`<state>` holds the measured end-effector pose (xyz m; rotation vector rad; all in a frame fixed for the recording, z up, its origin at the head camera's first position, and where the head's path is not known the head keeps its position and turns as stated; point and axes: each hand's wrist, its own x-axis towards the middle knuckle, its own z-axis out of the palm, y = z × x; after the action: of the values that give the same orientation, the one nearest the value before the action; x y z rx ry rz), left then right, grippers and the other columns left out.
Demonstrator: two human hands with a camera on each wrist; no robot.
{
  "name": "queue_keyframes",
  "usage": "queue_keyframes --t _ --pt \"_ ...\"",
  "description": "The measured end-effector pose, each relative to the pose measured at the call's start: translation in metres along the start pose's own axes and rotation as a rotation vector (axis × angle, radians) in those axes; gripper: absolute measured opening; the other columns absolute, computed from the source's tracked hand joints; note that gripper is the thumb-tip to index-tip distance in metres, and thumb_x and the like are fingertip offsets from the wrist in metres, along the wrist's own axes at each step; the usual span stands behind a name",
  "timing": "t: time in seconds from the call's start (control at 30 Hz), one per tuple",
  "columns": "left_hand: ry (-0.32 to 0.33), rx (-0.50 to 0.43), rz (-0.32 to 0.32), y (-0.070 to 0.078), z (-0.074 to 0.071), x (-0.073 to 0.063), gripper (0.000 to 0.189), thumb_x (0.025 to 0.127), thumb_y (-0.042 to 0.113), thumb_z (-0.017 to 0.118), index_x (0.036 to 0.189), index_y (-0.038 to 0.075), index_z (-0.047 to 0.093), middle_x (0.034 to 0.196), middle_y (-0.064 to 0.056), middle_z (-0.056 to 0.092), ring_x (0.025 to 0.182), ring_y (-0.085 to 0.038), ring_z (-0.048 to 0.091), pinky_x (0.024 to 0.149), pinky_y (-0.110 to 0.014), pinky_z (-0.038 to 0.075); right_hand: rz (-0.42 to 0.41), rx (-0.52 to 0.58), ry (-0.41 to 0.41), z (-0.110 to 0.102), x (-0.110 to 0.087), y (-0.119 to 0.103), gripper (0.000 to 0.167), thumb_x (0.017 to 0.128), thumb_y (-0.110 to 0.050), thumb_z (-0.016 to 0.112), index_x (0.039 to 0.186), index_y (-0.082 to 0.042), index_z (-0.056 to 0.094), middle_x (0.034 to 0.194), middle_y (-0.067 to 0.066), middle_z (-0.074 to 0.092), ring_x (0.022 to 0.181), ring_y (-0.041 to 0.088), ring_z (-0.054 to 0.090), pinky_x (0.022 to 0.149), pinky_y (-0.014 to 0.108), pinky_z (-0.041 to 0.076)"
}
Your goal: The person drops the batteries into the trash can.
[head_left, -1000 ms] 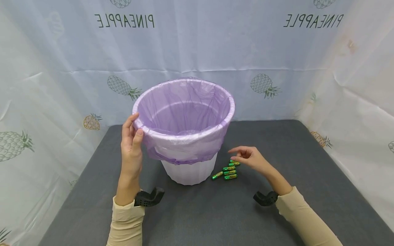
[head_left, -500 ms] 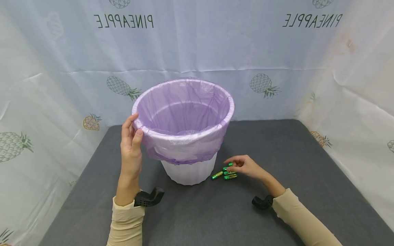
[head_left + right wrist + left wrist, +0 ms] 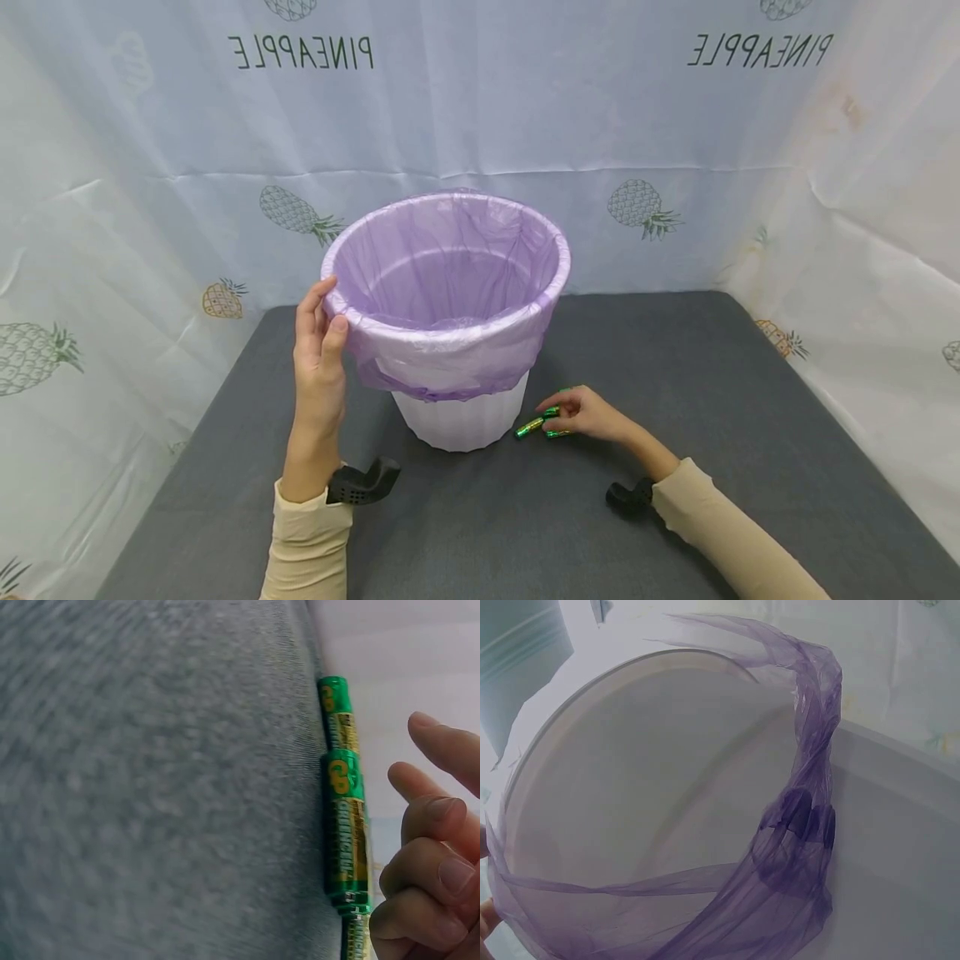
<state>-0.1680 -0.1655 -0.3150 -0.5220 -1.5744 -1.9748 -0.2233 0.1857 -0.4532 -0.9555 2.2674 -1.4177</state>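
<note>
**GP batteries (image 3: 346, 832) under the right hand (image 3: 583, 414), right of the lined bin (image 3: 465, 417)**

A slanted battery (image 3: 529, 427) lies just beside the bin's base; the others, partly hidden, lie more crosswise, ends towards the bin. The right hand, thumb and forefinger apart, other fingers loosely bent, nothing visibly gripped, is far nearer them than the left hand (image 3: 321, 367), which rests fingers and thumb spread against the bin's left rim. Beyond the bin hangs a pineapple-print curtain (image 3: 480, 100).

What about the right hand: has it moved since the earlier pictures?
Yes. In the head view, the right hand has moved leftward, closer to the stationary bin, and also slightly nearer to the person's side.
</note>
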Motion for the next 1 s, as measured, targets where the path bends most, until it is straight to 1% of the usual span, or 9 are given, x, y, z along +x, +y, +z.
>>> queue_keyframes --t 0.1,0.2,0.3,0.47,0.63,0.73,0.8,1.0 --pt "-0.001 0.002 -0.004 -0.001 0.000 0.000 0.039 0.096 0.012 0.044 0.134 0.021 0.047 0.131 0.000 0.048 0.106 -0.008 0.049 0.098 -0.019 0.037 0.031 -0.035 0.007 0.003 0.002 0.001 0.028 0.084 -0.007 0.070 0.107 0.010 0.067 0.052 0.010 0.045 0.049 -0.005 0.034 0.048 0.016 0.033" --pt "0.001 0.005 -0.006 -0.001 0.000 0.000 0.039 0.096 0.012 0.044 0.134 0.021 0.047 0.130 0.001 0.049 0.104 -0.007 0.049 0.097 -0.019 0.037 0.073 -0.065 0.014 0.005 0.003 0.001 0.030 0.084 -0.011 0.071 0.107 0.007 0.068 0.053 -0.004 0.045 0.048 -0.006 0.033 0.048 0.016 0.032" --pt "0.001 0.005 -0.002 0.000 0.000 0.000 0.039 0.096 0.012 0.044 0.134 0.020 0.047 0.129 0.001 0.049 0.104 -0.007 0.049 0.097 -0.019 0.037 0.104 -0.084 0.018 0.006 0.004 0.001 0.030 0.083 -0.013 0.072 0.107 0.006 0.068 0.053 -0.009 0.043 0.046 -0.006 0.033 0.047 0.015 0.032" --pt "0.001 -0.001 -0.004 0.001 0.001 0.001 0.039 0.096 0.011 0.044 0.134 0.021 0.047 0.130 0.000 0.049 0.106 -0.008 0.049 0.097 -0.019 0.037 0.130 -0.098 0.018 0.005 0.006 0.001 0.030 0.083 -0.012 0.073 0.105 0.007 0.068 0.052 -0.009 0.041 0.044 -0.005 0.032 0.046 0.016 0.030" --pt "-0.008 -0.004 -0.001 0.000 0.001 0.001 0.040 0.095 0.011 0.044 0.134 0.021 0.047 0.131 -0.001 0.048 0.106 -0.008 0.049 0.097 -0.019 0.037 0.163 -0.120 0.018 0.006 0.007 0.001 0.025 0.079 -0.011 0.075 0.098 0.004 0.070 0.053 -0.008 0.046 0.044 -0.004 0.034 0.045 0.017 0.030" --pt "-0.010 -0.004 0.002 0.000 0.001 0.001 0.040 0.096 0.010 0.044 0.134 0.020 0.047 0.133 -0.001 0.048 0.107 -0.008 0.049 0.098 -0.019 0.037 0.176 -0.152 0.016 0.007 0.008 0.000 0.023 0.078 -0.011 0.077 0.095 0.002 0.071 0.052 -0.008 0.047 0.044 -0.004 0.034 0.046 0.016 0.030" --pt "-0.009 -0.002 0.002 0.000 0.000 0.001 0.040 0.096 0.011 0.043 0.134 0.020 0.046 0.134 -0.001 0.047 0.107 -0.008 0.048 0.098 -0.019 0.037 0.168 -0.180 0.018 0.008 0.008 -0.001 0.023 0.077 -0.011 0.077 0.094 0.003 0.071 0.052 -0.005 0.048 0.045 -0.004 0.035 0.046 0.016 0.030" --pt "-0.015 -0.002 0.011 0.001 0.000 0.000 0.040 0.096 0.011 0.043 0.134 0.019 0.046 0.134 -0.001 0.047 0.109 -0.008 0.048 0.099 -0.019 0.036 0.153 -0.247 0.041 0.012 0.008 -0.004 0.020 0.073 -0.009 0.079 0.089 0.001 0.073 0.053 -0.003 0.051 0.046 -0.003 0.037 0.046 0.016 0.032"
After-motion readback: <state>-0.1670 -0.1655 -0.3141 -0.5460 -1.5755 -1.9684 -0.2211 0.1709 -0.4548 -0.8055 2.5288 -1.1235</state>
